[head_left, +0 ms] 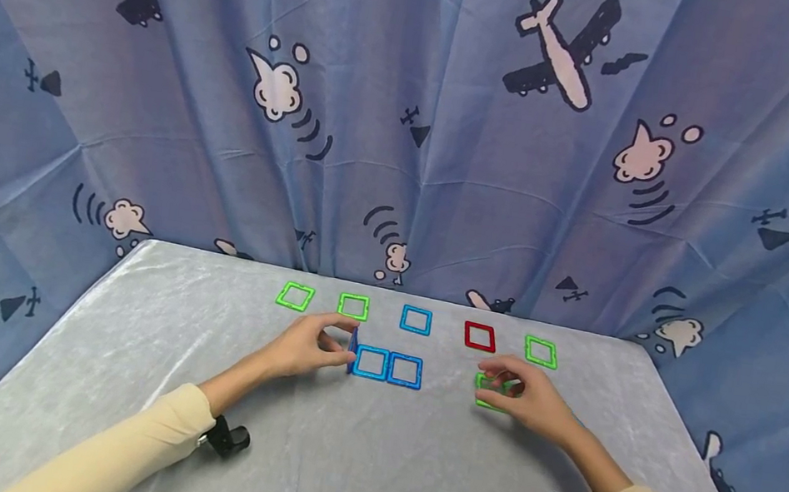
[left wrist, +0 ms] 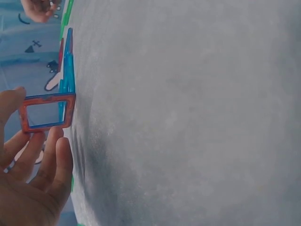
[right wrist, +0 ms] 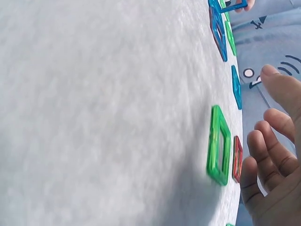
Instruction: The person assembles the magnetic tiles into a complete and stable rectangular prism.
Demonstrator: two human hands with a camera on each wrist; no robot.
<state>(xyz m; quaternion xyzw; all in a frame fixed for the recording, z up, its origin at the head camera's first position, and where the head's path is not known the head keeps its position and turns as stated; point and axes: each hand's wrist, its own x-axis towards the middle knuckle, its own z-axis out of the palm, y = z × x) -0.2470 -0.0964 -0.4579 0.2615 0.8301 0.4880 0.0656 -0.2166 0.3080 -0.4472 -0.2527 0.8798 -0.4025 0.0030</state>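
My left hand [head_left: 300, 346] pinches a square frame-shaped magnetic tile [head_left: 353, 351] between thumb and fingers. This tile stands upright at the left edge of a pair of flat blue tiles [head_left: 369, 375] lying side by side. It looks blue in the head view, but its face shows red-orange with blue edges in the left wrist view [left wrist: 69, 111]. Over a green tile [head_left: 489, 406] on the table hovers my right hand [head_left: 535, 399], fingers loosely bent and holding nothing. The right wrist view shows a gap between that hand and the green tile [right wrist: 214, 146].
Along the back of the grey-covered table [head_left: 305, 452] lies a row of square tiles: two green ones at the left, a blue one [head_left: 415, 332], a red one [head_left: 478, 348] and another green one [head_left: 539, 363]. A blue patterned curtain [head_left: 380, 135] hangs behind.
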